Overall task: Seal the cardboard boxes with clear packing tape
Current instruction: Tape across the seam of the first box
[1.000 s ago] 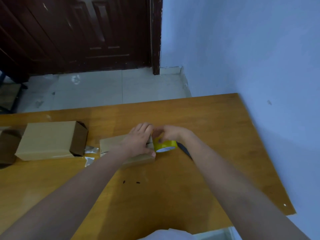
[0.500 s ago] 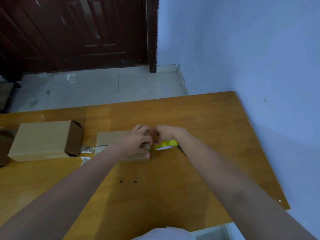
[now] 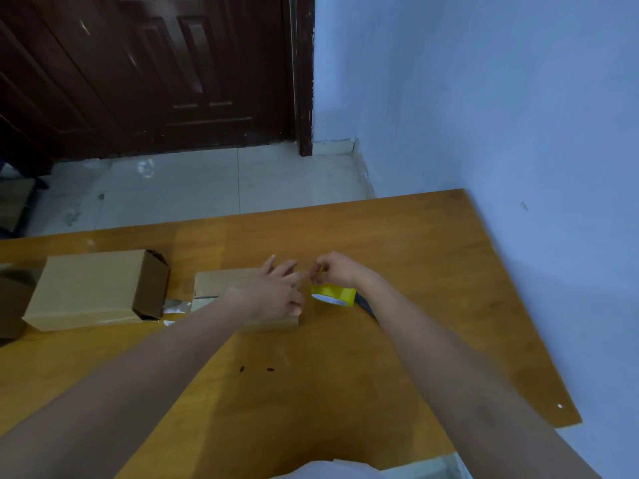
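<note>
A small flat cardboard box [image 3: 221, 283] lies in the middle of the wooden table [image 3: 397, 243]. My left hand [image 3: 276, 292] rests flat on its right end, fingers spread. Just right of the box a yellow roll of packing tape [image 3: 334, 294] sits on the table. My right hand [image 3: 333, 271] is above the roll with fingers pinched together at the tape's end. A larger cardboard box [image 3: 90, 288] lies to the left, its right end flap open.
Crumpled clear tape scraps [image 3: 176, 307] lie between the two boxes. Part of a brown box [image 3: 12, 305] shows at the left edge. A dark object [image 3: 366, 305] lies behind my right wrist. A blue wall borders the table on the right; a dark door stands beyond.
My left hand's fingers have spread out flat on the small box. My right hand has lifted slightly off the box end, and the yellow roll shows more fully.
</note>
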{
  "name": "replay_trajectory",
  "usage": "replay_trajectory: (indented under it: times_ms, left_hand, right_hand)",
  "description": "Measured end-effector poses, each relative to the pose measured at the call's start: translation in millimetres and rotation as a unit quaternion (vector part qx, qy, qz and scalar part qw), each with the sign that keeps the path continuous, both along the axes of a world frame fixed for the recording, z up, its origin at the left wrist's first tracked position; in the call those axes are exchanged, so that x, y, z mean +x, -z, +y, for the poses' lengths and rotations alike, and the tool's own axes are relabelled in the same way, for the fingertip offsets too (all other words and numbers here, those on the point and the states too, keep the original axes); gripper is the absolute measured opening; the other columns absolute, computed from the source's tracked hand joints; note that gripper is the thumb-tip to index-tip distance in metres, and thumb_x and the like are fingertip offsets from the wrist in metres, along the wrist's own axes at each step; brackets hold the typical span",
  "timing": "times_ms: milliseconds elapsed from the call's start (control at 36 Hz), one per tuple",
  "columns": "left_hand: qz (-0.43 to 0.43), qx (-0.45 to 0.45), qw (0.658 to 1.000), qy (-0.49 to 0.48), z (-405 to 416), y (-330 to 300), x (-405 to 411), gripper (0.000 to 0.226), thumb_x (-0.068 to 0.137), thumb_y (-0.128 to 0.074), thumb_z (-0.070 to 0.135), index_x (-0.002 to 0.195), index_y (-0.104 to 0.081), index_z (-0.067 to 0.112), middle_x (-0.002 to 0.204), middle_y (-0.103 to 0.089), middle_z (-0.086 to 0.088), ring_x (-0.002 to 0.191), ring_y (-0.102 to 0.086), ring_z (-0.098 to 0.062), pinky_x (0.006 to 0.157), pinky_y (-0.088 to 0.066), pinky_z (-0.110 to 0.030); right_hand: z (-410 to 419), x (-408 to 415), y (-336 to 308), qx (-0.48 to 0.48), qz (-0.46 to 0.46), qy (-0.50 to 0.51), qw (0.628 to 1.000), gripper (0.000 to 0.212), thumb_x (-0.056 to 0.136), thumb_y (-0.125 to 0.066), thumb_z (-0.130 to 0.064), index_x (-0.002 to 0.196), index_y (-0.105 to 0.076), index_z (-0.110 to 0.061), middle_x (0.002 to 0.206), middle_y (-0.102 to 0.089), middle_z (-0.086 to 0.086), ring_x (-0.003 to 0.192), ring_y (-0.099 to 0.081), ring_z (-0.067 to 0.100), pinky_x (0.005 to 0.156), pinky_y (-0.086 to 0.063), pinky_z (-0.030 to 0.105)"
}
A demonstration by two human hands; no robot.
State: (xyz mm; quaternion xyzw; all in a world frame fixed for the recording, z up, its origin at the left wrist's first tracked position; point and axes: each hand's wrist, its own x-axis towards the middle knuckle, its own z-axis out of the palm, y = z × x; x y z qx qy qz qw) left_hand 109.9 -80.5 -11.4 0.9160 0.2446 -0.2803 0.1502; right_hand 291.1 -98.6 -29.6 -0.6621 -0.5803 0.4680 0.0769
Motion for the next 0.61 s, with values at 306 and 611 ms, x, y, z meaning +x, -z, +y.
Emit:
replay_trajectory:
  times_ms: [306, 611]
  left_hand:
    - [-0.189, 0.031, 0.978, -0.081, -4, 11, -19, 0.069, 0.074, -0.051, 0.067, 0.127, -0.052, 0.024, 0.157, -0.014, 0.005, 0.146, 0.001, -0.016, 0.119, 0.002, -0.041]
    - [-0.010, 0.012, 0.996, -0.084, 15, -12, 6, 0.086, 0.068, -0.067, 0.069, 0.134, -0.043, 0.020, 0.155, -0.018, 0.001, 0.133, -0.033, -0.024, 0.098, -0.042, -0.040]
  right_hand:
    - [-11, 15, -25, 0.042, 0.034, 0.079, 0.995, 0.008, 0.085, -0.067, -0.009, 0.087, -0.061, -0.014, 0.090, -0.060, 0.005, 0.086, -0.051, 0.015, 0.062, -0.036, 0.013]
    - [-28, 11, -47, 0.058, 0.057, 0.103, 0.991, 0.007, 0.085, -0.066, -0.008, 0.087, -0.061, -0.013, 0.092, -0.060, 0.010, 0.087, -0.051, 0.016, 0.063, -0.037, 0.015]
